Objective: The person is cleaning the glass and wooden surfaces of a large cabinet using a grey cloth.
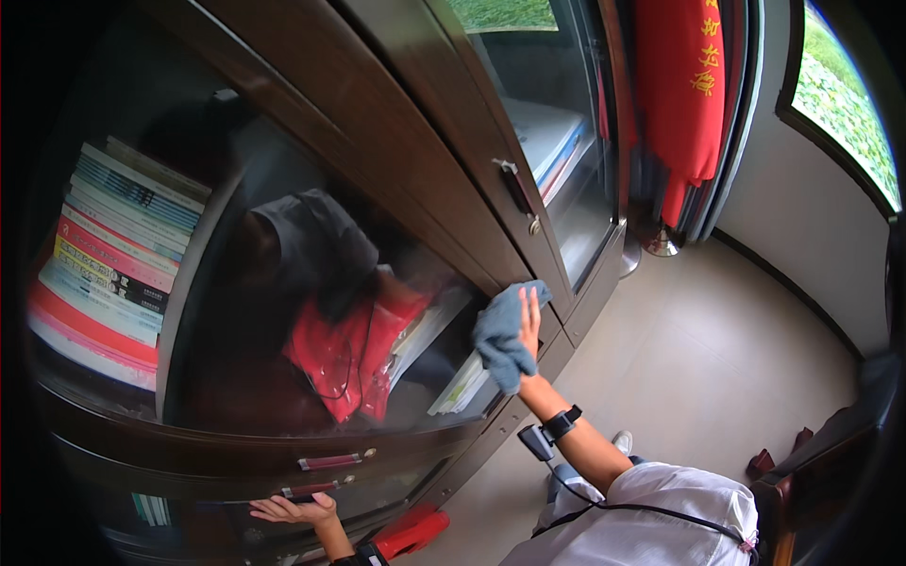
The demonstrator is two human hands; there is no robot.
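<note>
A grey-blue cloth [501, 332] is under my right hand [528, 329], pressed near the lower corner of a glass door [233, 382] on a dark wooden bookcase [396, 141]. My fingers lie stretched out over the cloth. Lower down, my left hand [301, 508] has its fingers extended beside a drawer or door handle [311, 488] on the cabinet front; whether it touches the handle I cannot tell. Behind the glass stand several books [120, 262] and red plastic-wrapped packets [347, 361]. The glass mirrors a dark figure.
Right of the cloth is another door with a handle [515, 187] and a lock. A red flag [679, 92] with yellow writing hangs on a metal-based stand. A dark chair [828, 453] is behind me at right. Near my left wrist lies a red object [414, 535].
</note>
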